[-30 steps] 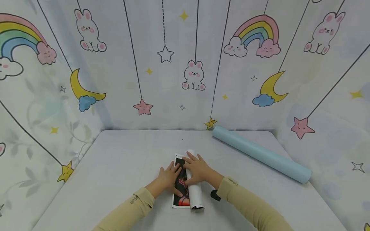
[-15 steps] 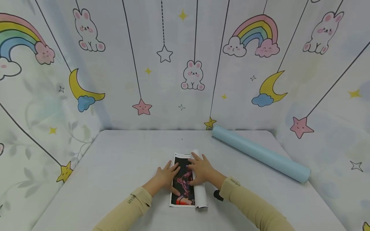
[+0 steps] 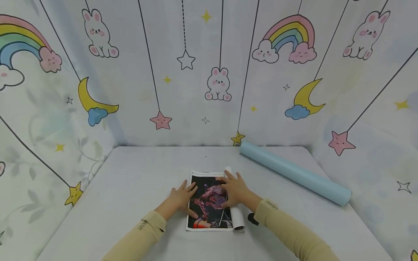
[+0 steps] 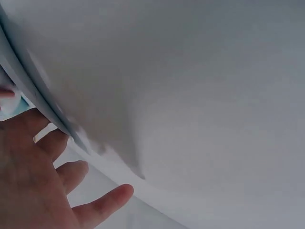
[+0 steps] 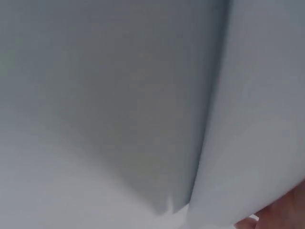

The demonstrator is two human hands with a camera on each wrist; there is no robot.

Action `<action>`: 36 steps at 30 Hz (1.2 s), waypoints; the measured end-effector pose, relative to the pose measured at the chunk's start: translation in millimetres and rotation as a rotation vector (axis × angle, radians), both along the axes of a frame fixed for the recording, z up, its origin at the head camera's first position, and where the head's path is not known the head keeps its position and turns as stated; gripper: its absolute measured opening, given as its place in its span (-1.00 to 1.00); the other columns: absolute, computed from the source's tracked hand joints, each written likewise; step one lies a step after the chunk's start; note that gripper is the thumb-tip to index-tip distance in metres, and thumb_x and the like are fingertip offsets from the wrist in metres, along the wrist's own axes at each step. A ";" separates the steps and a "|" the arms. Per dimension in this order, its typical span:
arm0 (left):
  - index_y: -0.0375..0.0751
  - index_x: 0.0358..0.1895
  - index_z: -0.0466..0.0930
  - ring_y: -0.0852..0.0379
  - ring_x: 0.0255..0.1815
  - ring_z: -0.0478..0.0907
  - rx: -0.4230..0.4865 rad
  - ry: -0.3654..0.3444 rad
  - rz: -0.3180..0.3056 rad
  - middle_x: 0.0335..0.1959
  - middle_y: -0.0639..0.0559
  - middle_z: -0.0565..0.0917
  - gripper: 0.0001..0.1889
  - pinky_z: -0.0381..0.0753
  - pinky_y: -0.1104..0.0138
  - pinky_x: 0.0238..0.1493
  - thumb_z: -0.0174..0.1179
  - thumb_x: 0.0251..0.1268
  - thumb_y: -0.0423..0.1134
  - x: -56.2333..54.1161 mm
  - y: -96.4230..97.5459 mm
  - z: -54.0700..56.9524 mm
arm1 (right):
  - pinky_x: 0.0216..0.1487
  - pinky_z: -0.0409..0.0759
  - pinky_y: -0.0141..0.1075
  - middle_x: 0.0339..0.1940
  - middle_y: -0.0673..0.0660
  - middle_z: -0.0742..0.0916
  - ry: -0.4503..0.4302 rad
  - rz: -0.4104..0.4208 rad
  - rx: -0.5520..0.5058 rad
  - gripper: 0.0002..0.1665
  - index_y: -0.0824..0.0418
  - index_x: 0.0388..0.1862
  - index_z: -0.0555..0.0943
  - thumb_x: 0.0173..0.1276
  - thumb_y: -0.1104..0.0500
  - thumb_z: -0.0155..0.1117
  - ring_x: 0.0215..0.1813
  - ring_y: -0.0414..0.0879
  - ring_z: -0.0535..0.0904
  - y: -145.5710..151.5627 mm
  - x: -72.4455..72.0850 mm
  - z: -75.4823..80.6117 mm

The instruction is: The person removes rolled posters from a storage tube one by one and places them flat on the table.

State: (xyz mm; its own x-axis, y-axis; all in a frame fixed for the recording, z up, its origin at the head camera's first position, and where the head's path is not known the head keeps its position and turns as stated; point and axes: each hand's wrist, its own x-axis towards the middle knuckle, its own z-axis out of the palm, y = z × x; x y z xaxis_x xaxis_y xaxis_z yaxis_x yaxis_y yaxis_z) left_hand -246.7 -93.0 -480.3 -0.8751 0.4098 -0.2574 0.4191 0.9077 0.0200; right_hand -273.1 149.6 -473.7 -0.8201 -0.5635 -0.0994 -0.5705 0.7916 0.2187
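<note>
A printed poster point(image 3: 209, 203) with a dark picture in pink and red and a white border lies partly unrolled on the white table. Its right side is still a white roll point(image 3: 238, 217). My left hand point(image 3: 177, 201) presses the poster's left edge, fingers spread. Over the roll rests my right hand point(image 3: 237, 189), fingers spread, with the thumb towards the picture. In the left wrist view, the left fingers point(image 4: 71, 176) lie along the sheet's edge. The right wrist view has the roll point(image 5: 252, 109) large at the right, with only a bit of the right hand point(image 5: 286, 210) at the corner.
A long light-blue tube point(image 3: 294, 174) lies slanted at the back right of the white table point(image 3: 147, 170). A small black object point(image 3: 253, 219) shows beside the right cuff. A patterned curtain point(image 3: 196, 90) hangs behind and at both sides.
The right hand has moved right along with the roll, and the left hand slightly left. Much more of the dark picture is exposed between them. The blue tube stays put.
</note>
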 end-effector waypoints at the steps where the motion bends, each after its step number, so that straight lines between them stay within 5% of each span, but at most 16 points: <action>1: -0.02 0.41 0.09 -0.14 0.43 -0.14 0.007 0.001 0.007 0.44 0.06 0.04 0.18 0.24 -0.19 0.10 0.29 -0.42 0.44 -0.7 -2.9 -0.3 | 0.23 0.09 0.20 0.34 0.03 0.37 0.001 -0.012 0.004 -0.16 -0.06 0.09 0.54 -0.16 -0.46 0.24 0.43 0.09 0.00 3.7 -0.7 -0.4; 15: -0.03 0.41 0.11 -0.16 0.43 -0.15 0.037 -0.002 0.005 0.44 0.04 0.04 0.17 0.24 -0.22 0.08 0.32 -0.42 0.40 -5.8 -23.4 -2.8 | 0.21 0.10 0.24 0.30 0.10 0.42 0.016 -0.030 -0.039 -0.17 0.08 0.07 0.53 -0.13 -0.36 0.29 0.41 0.14 0.07 53.2 0.4 -2.0; 30: -0.03 0.40 0.13 -0.18 0.43 -0.15 0.041 0.007 -0.003 0.44 0.05 0.06 0.16 0.25 -0.23 0.06 0.34 -0.44 0.39 -8.4 -29.6 -2.7 | 0.20 0.08 0.27 0.26 0.20 0.45 0.040 0.043 -0.100 -0.25 0.21 -0.08 0.59 -0.18 -0.26 0.37 0.39 0.22 0.08 88.7 3.9 4.8; 36: -0.05 0.39 0.16 -0.19 0.43 -0.16 0.058 -0.005 0.008 0.43 0.03 0.07 0.16 0.23 -0.25 0.06 0.37 -0.45 0.35 -8.2 -31.2 -0.8 | 0.20 0.07 0.28 0.11 0.20 0.58 0.005 0.022 -0.095 -0.22 0.23 0.01 0.52 -0.11 -0.25 0.36 0.35 0.23 0.17 104.1 4.7 3.0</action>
State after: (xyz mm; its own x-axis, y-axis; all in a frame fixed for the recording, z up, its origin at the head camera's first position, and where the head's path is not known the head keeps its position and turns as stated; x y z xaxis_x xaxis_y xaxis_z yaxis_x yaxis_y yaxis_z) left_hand -254.9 -124.1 -481.1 -0.8775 0.4167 -0.2374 0.4112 0.9085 0.0747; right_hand -268.5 253.7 -470.7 -0.8078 -0.5880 -0.0413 -0.5870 0.7963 0.1462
